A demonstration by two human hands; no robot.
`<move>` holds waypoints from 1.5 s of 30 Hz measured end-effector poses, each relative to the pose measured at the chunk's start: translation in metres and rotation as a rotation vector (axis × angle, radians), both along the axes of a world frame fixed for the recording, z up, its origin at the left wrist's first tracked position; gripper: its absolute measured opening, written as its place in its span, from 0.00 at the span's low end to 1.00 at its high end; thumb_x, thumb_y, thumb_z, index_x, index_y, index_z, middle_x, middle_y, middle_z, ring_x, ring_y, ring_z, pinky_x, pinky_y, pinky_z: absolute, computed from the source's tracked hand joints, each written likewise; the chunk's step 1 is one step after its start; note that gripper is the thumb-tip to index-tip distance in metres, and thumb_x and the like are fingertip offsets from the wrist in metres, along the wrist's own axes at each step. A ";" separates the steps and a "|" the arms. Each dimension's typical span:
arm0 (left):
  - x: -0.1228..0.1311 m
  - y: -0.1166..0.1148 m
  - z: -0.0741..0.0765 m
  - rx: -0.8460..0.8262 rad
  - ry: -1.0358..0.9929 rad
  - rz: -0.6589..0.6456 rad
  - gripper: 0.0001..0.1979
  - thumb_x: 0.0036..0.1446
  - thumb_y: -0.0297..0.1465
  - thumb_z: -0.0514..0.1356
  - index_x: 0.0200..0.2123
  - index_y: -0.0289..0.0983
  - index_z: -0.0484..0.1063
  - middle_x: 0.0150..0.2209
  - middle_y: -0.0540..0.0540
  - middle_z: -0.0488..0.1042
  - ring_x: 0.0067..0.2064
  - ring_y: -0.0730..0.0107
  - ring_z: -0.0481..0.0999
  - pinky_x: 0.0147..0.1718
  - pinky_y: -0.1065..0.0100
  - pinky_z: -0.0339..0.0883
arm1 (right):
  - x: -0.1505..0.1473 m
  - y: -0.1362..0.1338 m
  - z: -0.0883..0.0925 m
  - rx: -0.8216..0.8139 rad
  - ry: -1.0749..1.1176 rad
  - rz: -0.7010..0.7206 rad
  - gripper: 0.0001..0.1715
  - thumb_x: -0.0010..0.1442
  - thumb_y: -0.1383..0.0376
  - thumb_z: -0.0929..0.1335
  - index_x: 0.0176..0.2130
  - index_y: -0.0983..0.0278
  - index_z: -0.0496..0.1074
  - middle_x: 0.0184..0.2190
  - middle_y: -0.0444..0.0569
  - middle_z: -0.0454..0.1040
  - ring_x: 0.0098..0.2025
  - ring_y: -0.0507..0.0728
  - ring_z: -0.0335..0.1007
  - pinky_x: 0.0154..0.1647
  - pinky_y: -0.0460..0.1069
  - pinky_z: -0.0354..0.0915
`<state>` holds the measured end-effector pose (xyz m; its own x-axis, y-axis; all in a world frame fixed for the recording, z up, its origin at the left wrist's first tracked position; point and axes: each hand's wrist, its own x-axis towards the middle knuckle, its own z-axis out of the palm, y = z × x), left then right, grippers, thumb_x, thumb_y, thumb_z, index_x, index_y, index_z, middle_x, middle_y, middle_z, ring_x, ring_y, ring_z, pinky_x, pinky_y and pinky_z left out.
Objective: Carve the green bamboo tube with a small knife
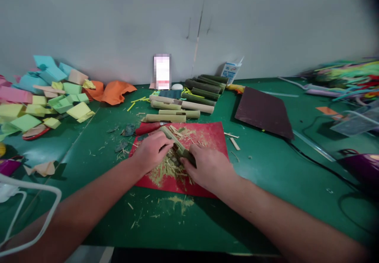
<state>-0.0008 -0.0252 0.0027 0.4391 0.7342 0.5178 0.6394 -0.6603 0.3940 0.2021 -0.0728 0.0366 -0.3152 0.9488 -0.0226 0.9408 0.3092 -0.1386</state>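
Both my hands rest on a red cutting mat (213,136) on the green table. My left hand (152,150) is closed around the upper end of a green bamboo stick (177,144). My right hand (209,168) is closed on the lower end of the same stick, fingers wrapped over it. Pale green shavings (166,168) lie piled on the mat under the hands. A red-handled knife (149,128) lies just above my left hand at the mat's edge.
Cut bamboo tubes (180,107) and darker green tubes (204,87) lie behind the mat. A dark brown sheet (263,111) lies to the right. Coloured paper pieces (53,97) heap at the left, coloured strips (346,77) at far right, a black cable (314,160) nearby.
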 end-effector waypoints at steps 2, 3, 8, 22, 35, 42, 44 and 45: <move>-0.001 0.001 0.000 0.016 -0.023 0.023 0.07 0.58 0.29 0.56 0.31 0.34 0.72 0.29 0.46 0.71 0.32 0.71 0.70 0.34 0.69 0.65 | 0.000 0.000 0.000 -0.002 -0.003 -0.007 0.15 0.59 0.55 0.60 0.34 0.62 0.67 0.26 0.48 0.72 0.27 0.55 0.67 0.22 0.49 0.45; -0.001 0.001 0.000 0.031 -0.038 0.044 0.07 0.58 0.29 0.56 0.30 0.34 0.72 0.28 0.46 0.70 0.32 0.71 0.70 0.34 0.69 0.65 | 0.000 0.000 0.000 -0.002 -0.005 -0.011 0.15 0.60 0.54 0.60 0.34 0.62 0.67 0.26 0.48 0.72 0.27 0.55 0.67 0.21 0.49 0.45; 0.000 -0.001 0.000 -0.027 -0.006 -0.015 0.06 0.59 0.29 0.56 0.33 0.34 0.72 0.30 0.46 0.71 0.33 0.71 0.70 0.34 0.69 0.65 | -0.001 0.000 0.001 -0.019 0.007 -0.009 0.15 0.59 0.55 0.61 0.32 0.62 0.67 0.25 0.48 0.72 0.27 0.55 0.68 0.21 0.49 0.44; 0.022 -0.022 0.004 -0.038 0.130 -0.060 0.09 0.61 0.30 0.53 0.34 0.34 0.72 0.30 0.45 0.70 0.34 0.68 0.70 0.33 0.68 0.63 | -0.001 0.001 -0.002 -0.002 0.028 0.002 0.14 0.59 0.56 0.60 0.34 0.63 0.67 0.26 0.48 0.72 0.27 0.55 0.67 0.21 0.49 0.44; 0.020 -0.020 0.006 -0.007 0.145 -0.018 0.10 0.61 0.29 0.52 0.31 0.33 0.71 0.29 0.45 0.68 0.33 0.68 0.68 0.33 0.67 0.62 | 0.000 0.000 -0.004 -0.006 0.028 -0.012 0.14 0.59 0.55 0.61 0.33 0.62 0.66 0.25 0.47 0.71 0.26 0.55 0.66 0.21 0.49 0.44; 0.020 -0.020 0.003 -0.006 0.134 -0.027 0.10 0.61 0.30 0.52 0.31 0.34 0.70 0.29 0.45 0.68 0.33 0.69 0.68 0.33 0.67 0.62 | -0.001 0.000 -0.001 -0.017 0.036 -0.011 0.14 0.59 0.55 0.61 0.33 0.63 0.67 0.26 0.48 0.71 0.27 0.55 0.66 0.21 0.48 0.44; 0.020 -0.020 0.003 -0.026 0.145 -0.065 0.10 0.61 0.30 0.52 0.31 0.34 0.70 0.29 0.45 0.68 0.32 0.69 0.68 0.32 0.68 0.62 | 0.000 0.000 -0.002 -0.018 0.041 -0.002 0.13 0.58 0.56 0.61 0.33 0.62 0.66 0.26 0.48 0.71 0.27 0.55 0.66 0.21 0.48 0.44; 0.020 -0.020 0.003 -0.024 0.140 -0.068 0.10 0.61 0.30 0.52 0.32 0.34 0.70 0.29 0.46 0.68 0.32 0.69 0.68 0.32 0.68 0.62 | 0.000 0.000 -0.002 -0.013 0.043 0.003 0.13 0.59 0.56 0.61 0.33 0.62 0.66 0.26 0.48 0.71 0.27 0.55 0.66 0.21 0.48 0.44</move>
<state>0.0189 -0.0448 0.0055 0.5549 0.7116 0.4309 0.6432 -0.6955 0.3204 0.2019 -0.0724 0.0343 -0.3188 0.9476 -0.0213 0.9331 0.3098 -0.1826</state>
